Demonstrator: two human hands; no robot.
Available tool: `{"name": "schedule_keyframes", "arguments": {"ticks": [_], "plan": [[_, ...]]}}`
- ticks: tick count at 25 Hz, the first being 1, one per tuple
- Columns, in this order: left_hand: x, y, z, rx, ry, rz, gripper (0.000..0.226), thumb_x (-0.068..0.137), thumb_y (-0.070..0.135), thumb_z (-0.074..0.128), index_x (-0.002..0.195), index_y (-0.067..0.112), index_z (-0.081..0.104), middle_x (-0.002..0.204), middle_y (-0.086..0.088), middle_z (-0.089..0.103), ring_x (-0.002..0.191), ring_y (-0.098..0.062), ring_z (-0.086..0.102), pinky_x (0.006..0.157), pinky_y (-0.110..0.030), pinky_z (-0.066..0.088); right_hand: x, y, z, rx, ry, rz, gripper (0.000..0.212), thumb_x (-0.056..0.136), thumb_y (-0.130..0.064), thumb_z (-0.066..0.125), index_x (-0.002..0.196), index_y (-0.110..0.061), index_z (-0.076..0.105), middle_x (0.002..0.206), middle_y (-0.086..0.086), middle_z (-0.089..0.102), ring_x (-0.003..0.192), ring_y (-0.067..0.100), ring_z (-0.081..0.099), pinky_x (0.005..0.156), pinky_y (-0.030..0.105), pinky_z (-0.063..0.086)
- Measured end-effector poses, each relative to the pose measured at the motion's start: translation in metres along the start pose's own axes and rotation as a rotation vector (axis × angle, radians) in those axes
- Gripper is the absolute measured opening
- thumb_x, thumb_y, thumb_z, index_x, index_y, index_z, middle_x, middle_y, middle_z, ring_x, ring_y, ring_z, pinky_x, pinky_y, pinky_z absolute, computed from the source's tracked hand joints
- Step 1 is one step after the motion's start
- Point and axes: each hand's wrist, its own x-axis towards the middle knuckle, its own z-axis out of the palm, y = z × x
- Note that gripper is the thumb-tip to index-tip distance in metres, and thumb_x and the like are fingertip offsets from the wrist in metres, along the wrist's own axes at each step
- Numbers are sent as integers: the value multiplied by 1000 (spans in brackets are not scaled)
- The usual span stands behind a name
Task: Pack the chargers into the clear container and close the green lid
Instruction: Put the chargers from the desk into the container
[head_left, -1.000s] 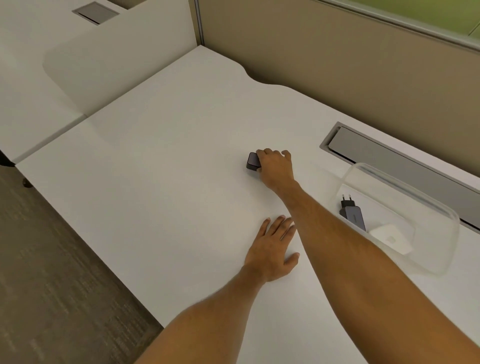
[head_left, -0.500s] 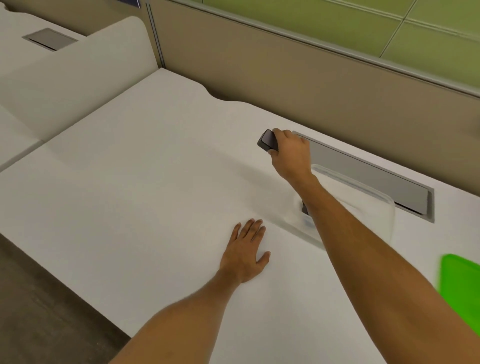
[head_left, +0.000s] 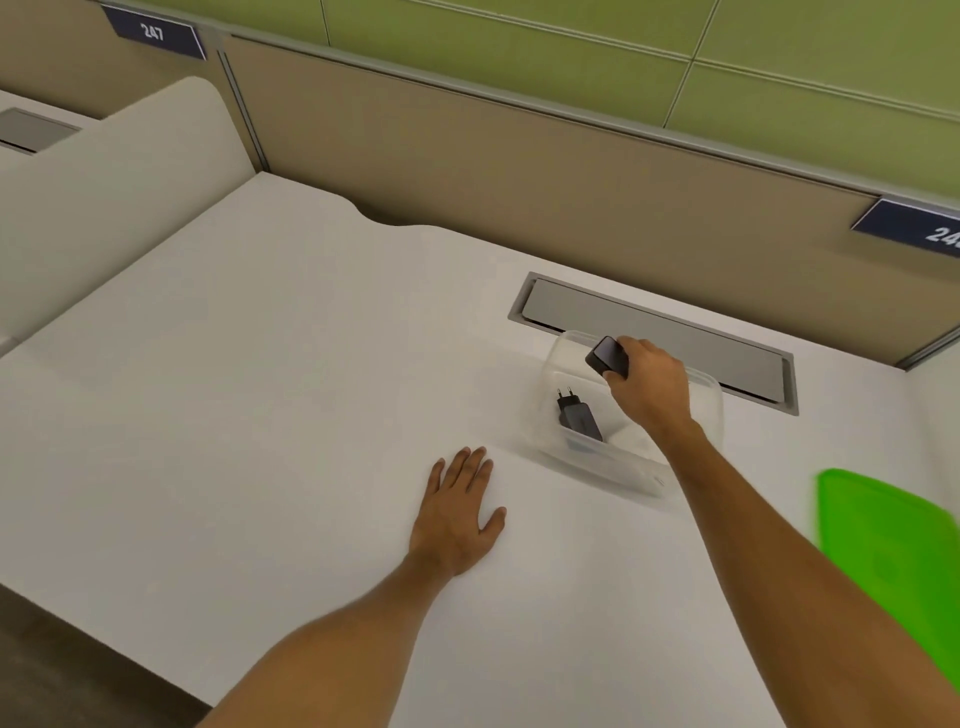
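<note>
Charger (head_left: 607, 356) gripped in right hand (head_left: 649, 387) above clear container (head_left: 597, 462) (left hand (head_left: 457, 519) flat, fingers spread, empty)

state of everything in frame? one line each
Right hand: closed on dark charger, over container.
Dark charger: held, not yet released.
Plug charger: lying in container.
Container: open, on desk.
Lid: off, flat on desk to the right.
Left hand: empty, flat on desk.
</note>
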Motion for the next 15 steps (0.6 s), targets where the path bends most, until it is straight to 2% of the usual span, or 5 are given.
{"name": "schedule_keyframes", "arguments": {"ticks": [8, 15], "plan": [[0, 0, 0, -8, 0, 0, 68, 91, 53, 29, 149, 17, 25, 159, 2, 18, 147, -13, 5, 120, -39, 0, -6, 21, 29, -128, -176, 38, 35, 86, -26, 62, 119, -15, 57, 112, 8, 68, 100, 32, 63, 88, 40, 46], [1, -1, 1, 5, -24, -3, 69, 91, 54, 25, 149, 17, 23, 160, 2, 16, 147, -13, 3, 121, -42, 2, -2, 20, 43, -131, -216, 39, 39, 87, -23, 63, 124, -16, 55, 116, 8, 67, 105, 33, 62, 91, 41, 44]]}}
